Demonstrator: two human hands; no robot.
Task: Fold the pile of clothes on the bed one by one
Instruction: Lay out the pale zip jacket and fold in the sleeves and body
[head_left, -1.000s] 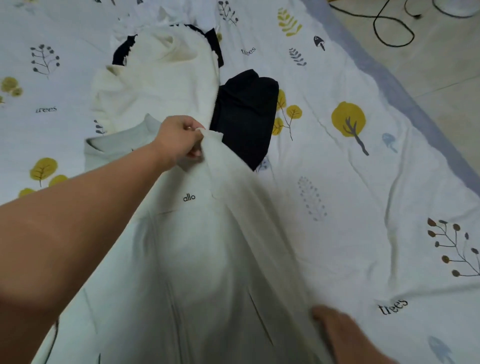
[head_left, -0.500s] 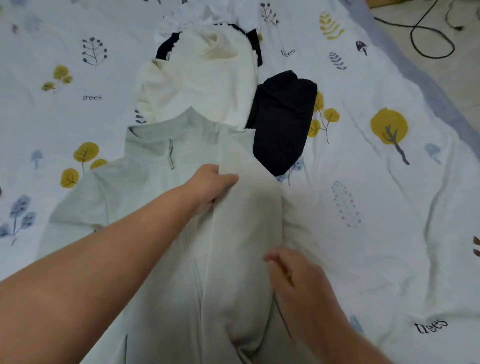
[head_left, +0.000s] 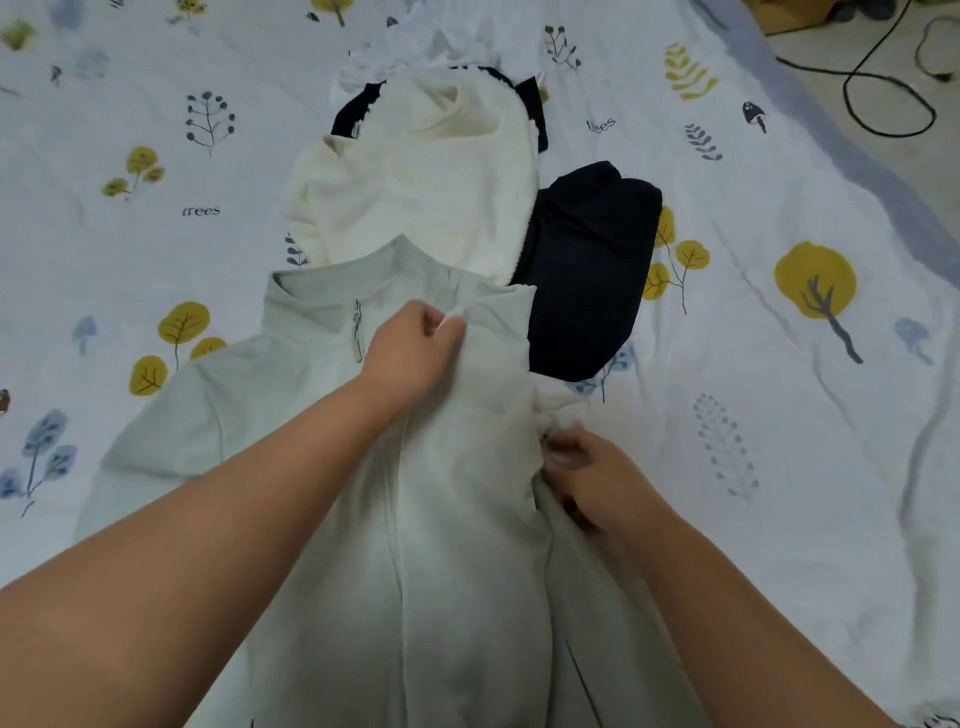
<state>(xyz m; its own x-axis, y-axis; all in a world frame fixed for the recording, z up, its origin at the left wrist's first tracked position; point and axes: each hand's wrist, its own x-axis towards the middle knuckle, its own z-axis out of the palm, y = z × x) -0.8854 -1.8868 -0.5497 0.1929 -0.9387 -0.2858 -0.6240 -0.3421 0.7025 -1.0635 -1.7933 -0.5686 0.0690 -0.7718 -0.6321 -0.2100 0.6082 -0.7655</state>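
A pale grey-green zip jacket (head_left: 291, 395) lies front up on the bed, collar away from me, its right side folded in over the middle. My left hand (head_left: 415, 353) pinches the top edge of that folded part near the collar. My right hand (head_left: 587, 478) grips the jacket's fabric at the right edge of the fold, fingers curled into the cloth. Beyond the collar lies a cream fleece garment (head_left: 415, 176) on top of a black one, and a folded black garment (head_left: 587, 270) sits to its right.
The bedsheet (head_left: 779, 415) is white with yellow trees and blue plants. Its grey border (head_left: 852, 156) runs along the right edge of the bed. On the floor past it, a black cable (head_left: 883, 98) loops at the top right.
The jacket's right side has been folded over onto the middle. My left hand slid back up to the collar end, and my right hand moved up and right to the fold's edge.
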